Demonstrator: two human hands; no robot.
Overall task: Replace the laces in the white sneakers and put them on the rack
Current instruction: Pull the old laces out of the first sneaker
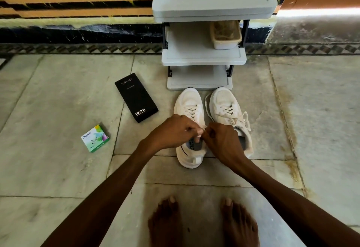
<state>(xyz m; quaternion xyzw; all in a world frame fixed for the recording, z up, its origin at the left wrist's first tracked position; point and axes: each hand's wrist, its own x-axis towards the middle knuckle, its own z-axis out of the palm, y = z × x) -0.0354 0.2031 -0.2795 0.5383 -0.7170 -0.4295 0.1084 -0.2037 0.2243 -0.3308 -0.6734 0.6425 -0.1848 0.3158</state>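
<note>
Two white sneakers stand side by side on the stone floor in front of the grey rack (202,60). The left sneaker (188,102) is laced and my hands meet over its tongue. My left hand (173,132) and my right hand (220,139) each pinch an end of its white lace (202,128), fingers curled. The right sneaker (226,104) is laced, with a tied bow lying on its outer side.
A black phone box (136,97) lies on the floor left of the sneakers, and a small green and white box (95,138) further left. A white basket (226,34) sits on the rack's middle shelf. My bare feet (202,225) are at the bottom.
</note>
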